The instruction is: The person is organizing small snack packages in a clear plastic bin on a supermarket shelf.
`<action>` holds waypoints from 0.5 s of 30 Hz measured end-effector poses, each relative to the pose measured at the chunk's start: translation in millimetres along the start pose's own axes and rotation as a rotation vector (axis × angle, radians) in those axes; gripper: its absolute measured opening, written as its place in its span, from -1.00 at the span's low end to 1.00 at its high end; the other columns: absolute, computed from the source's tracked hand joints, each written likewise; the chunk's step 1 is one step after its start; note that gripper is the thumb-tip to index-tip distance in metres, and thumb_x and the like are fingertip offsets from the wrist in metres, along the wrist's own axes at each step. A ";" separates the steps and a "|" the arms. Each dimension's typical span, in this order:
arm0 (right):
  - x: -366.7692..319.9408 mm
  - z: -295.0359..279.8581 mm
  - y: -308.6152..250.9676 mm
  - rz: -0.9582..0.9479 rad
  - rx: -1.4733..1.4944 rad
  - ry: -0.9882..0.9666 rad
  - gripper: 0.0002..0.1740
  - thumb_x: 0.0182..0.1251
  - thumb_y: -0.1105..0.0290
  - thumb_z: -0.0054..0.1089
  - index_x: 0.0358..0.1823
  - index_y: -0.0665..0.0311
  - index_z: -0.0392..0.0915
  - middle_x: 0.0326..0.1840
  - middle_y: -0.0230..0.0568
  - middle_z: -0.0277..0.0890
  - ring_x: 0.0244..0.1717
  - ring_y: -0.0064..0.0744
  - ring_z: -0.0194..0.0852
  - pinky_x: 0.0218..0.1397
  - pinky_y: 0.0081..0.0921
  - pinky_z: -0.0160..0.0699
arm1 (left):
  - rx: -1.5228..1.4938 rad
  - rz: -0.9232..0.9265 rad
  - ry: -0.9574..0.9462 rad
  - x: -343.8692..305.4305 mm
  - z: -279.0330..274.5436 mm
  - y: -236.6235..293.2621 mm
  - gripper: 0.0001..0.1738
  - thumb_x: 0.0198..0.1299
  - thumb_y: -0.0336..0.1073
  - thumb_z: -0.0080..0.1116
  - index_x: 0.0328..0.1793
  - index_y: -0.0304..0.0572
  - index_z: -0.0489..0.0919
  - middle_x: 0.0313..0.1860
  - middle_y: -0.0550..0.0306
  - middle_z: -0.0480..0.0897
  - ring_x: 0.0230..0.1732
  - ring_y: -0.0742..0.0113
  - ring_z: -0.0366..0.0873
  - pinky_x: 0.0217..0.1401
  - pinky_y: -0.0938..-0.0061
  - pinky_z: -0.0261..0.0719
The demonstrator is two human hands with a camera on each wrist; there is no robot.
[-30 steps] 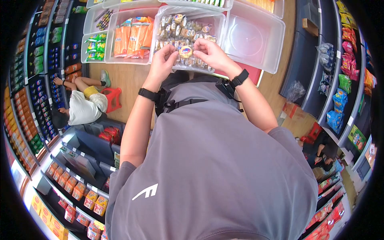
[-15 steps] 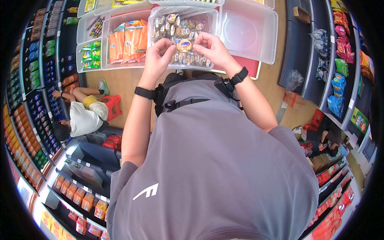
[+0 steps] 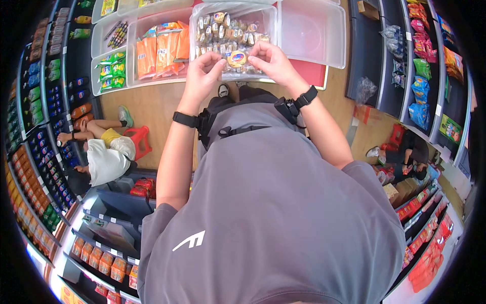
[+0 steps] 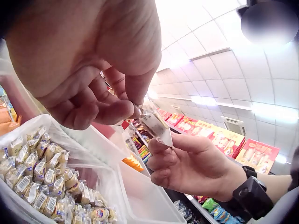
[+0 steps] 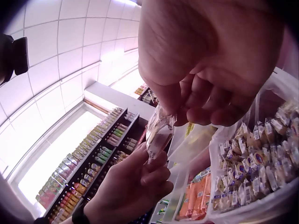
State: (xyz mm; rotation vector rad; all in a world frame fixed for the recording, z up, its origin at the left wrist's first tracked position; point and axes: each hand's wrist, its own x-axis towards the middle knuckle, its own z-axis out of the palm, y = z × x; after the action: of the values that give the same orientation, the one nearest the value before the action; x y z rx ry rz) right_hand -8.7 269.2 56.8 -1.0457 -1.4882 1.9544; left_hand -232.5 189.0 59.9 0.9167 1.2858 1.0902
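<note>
Between both hands, over the near edge of a plastic-lined clear bin (image 3: 233, 7), is a small snack cake (image 3: 237, 59) in a clear wrapper with a round blue-and-red label. My left hand (image 3: 202, 73) pinches one end of the wrapper between thumb and fingers. The other end is pinched by my right hand (image 3: 273, 63). In the left wrist view the wrapped cake (image 4: 156, 125) spans the gap between the fingertips. Many similar wrapped cakes (image 5: 252, 165) stand in rows inside the bin.
Left of the bin, another holds orange packets (image 3: 162, 50), beside green packets (image 3: 112, 70). To the right stands a clear bin (image 3: 311, 30) over a red surface. Shelves line both sides. A person in a white shirt (image 3: 104, 157) sits at left, another person (image 3: 412, 152) at right.
Both hands keep pinching the wrapped cake at its ends. Against the bin, they have come nearer its front edge as the head view shifted. The person at left has shifted an arm slightly.
</note>
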 end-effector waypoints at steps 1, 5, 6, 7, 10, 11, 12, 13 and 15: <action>-2.4 3.5 0.5 0.003 -0.003 -0.004 -0.91 0.43 0.47 0.27 -0.23 0.26 0.51 -0.30 -0.49 0.59 -0.24 -0.73 0.51 -0.18 -0.65 0.50 | -0.001 -0.006 -0.006 -4.2 -2.4 -0.1 -0.90 0.43 -0.41 0.19 -0.17 -0.28 0.58 -0.39 0.32 0.60 -0.47 0.63 0.47 -0.40 0.66 0.42; -8.6 21.0 1.0 -0.026 0.018 -0.005 -0.89 0.43 0.46 0.27 -0.23 0.25 0.49 -0.30 -0.48 0.58 -0.25 -0.73 0.51 -0.19 -0.65 0.49 | -0.003 -0.006 -0.034 -18.0 -14.2 5.4 -0.90 0.43 -0.40 0.20 -0.17 -0.28 0.59 -0.39 0.32 0.61 -0.47 0.63 0.46 -0.41 0.66 0.40; -10.7 25.8 0.8 -0.041 0.032 -0.002 -0.88 0.43 0.46 0.27 -0.24 0.25 0.48 -0.30 -0.48 0.58 -0.25 -0.73 0.51 -0.19 -0.65 0.49 | -0.004 -0.003 -0.042 -21.4 -17.0 6.9 -0.90 0.43 -0.39 0.20 -0.16 -0.27 0.59 -0.39 0.33 0.61 -0.47 0.63 0.46 -0.41 0.66 0.40; -12.4 30.0 0.4 -0.041 0.028 0.000 -0.88 0.44 0.46 0.26 -0.23 0.25 0.48 -0.30 -0.48 0.58 -0.25 -0.73 0.51 -0.19 -0.65 0.49 | 0.002 0.004 -0.048 -24.0 -19.9 8.0 -0.90 0.43 -0.39 0.20 -0.16 -0.27 0.59 -0.39 0.33 0.61 -0.48 0.63 0.46 -0.41 0.67 0.40; -18.8 42.1 -1.2 -0.030 0.014 0.014 -0.88 0.44 0.45 0.26 -0.23 0.25 0.48 -0.29 -0.48 0.59 -0.24 -0.73 0.51 -0.17 -0.65 0.49 | 0.019 0.017 -0.065 -32.2 -27.9 11.0 -0.89 0.43 -0.38 0.20 -0.16 -0.27 0.59 -0.39 0.33 0.61 -0.48 0.63 0.45 -0.41 0.67 0.39; -21.2 46.0 -1.7 -0.019 0.008 0.022 -0.89 0.44 0.45 0.26 -0.22 0.25 0.48 -0.29 -0.48 0.59 -0.23 -0.73 0.52 -0.17 -0.64 0.50 | 0.024 0.017 -0.070 -34.9 -30.2 11.8 -0.89 0.43 -0.38 0.20 -0.16 -0.27 0.60 -0.39 0.33 0.61 -0.48 0.63 0.45 -0.41 0.67 0.39; -24.4 50.2 -1.7 -0.006 0.002 0.031 -0.89 0.45 0.45 0.26 -0.22 0.25 0.48 -0.28 -0.48 0.59 -0.23 -0.73 0.52 -0.16 -0.64 0.51 | 0.028 0.016 -0.076 -38.1 -32.6 12.4 -0.89 0.43 -0.38 0.20 -0.16 -0.27 0.60 -0.39 0.33 0.61 -0.48 0.64 0.45 -0.41 0.67 0.39; -27.2 53.8 -1.6 -0.025 -0.007 0.037 -0.89 0.45 0.45 0.26 -0.22 0.26 0.48 -0.28 -0.48 0.59 -0.23 -0.72 0.52 -0.16 -0.63 0.51 | 0.034 0.019 -0.088 -40.3 -35.1 11.3 -0.89 0.43 -0.38 0.20 -0.16 -0.27 0.60 -0.39 0.33 0.61 -0.47 0.64 0.45 -0.41 0.67 0.39; -31.8 60.5 -1.9 -0.066 -0.029 0.050 -0.89 0.45 0.44 0.25 -0.21 0.27 0.49 -0.28 -0.47 0.59 -0.23 -0.72 0.52 -0.16 -0.63 0.52 | 0.048 0.028 -0.112 -43.5 -40.6 8.6 -0.89 0.44 -0.37 0.20 -0.15 -0.26 0.60 -0.39 0.33 0.61 -0.47 0.64 0.45 -0.40 0.67 0.40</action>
State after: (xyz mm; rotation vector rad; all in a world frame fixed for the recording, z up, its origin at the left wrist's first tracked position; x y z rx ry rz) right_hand -37.9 210.2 75.2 -1.0369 -1.5089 1.8541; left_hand -272.2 146.8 76.0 1.0205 1.2147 1.0187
